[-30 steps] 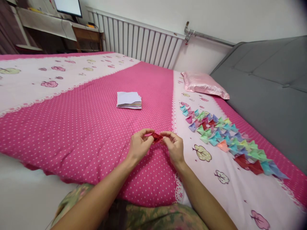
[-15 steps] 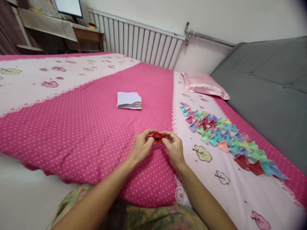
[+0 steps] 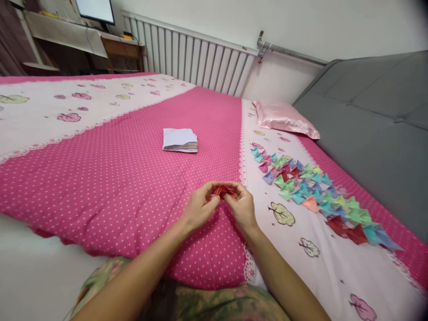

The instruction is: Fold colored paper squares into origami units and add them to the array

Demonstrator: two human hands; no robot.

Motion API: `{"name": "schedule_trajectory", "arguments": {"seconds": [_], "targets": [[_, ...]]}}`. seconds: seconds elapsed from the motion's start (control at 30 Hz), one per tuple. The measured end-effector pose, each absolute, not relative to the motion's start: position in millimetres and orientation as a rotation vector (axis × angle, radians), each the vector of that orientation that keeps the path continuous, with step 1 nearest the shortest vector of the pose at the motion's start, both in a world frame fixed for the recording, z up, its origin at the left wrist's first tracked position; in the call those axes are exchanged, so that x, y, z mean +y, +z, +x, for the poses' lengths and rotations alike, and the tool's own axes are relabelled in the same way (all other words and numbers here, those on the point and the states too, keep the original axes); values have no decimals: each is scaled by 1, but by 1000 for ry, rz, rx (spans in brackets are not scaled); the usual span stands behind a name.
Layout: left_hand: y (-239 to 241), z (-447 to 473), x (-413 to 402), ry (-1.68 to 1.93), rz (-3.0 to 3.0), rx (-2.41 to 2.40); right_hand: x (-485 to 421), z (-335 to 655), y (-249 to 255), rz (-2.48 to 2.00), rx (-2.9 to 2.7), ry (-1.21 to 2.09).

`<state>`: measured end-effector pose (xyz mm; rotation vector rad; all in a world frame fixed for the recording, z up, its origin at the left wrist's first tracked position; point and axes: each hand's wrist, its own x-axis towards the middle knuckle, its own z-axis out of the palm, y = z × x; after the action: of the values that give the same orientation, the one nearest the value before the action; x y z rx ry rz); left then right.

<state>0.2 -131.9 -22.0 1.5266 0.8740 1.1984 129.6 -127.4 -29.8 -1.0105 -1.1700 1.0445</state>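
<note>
Head view shows red paper (image 3: 220, 191) between both hands (image 3: 201, 205) (image 3: 243, 207).

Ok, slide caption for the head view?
Left hand and right hand hold red folded paper over a polka-dot bedspread, paper stack ahead, colourful folded shapes at right.

No text, label, brand or number can be read: none can be made out on the red folded paper (image 3: 223, 191) between the left hand (image 3: 201, 205) and the right hand (image 3: 243, 207), the paper stack (image 3: 179, 137) beyond them, or the distant monitor (image 3: 96, 10).
</note>
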Motion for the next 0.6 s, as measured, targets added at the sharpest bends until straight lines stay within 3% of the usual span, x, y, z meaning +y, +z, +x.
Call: {"name": "schedule_trajectory", "arguments": {"seconds": [0.6], "targets": [[-23,-7,-125,1156,1531,1146,-126,129,-35,-1104,-1256,1001]]}}
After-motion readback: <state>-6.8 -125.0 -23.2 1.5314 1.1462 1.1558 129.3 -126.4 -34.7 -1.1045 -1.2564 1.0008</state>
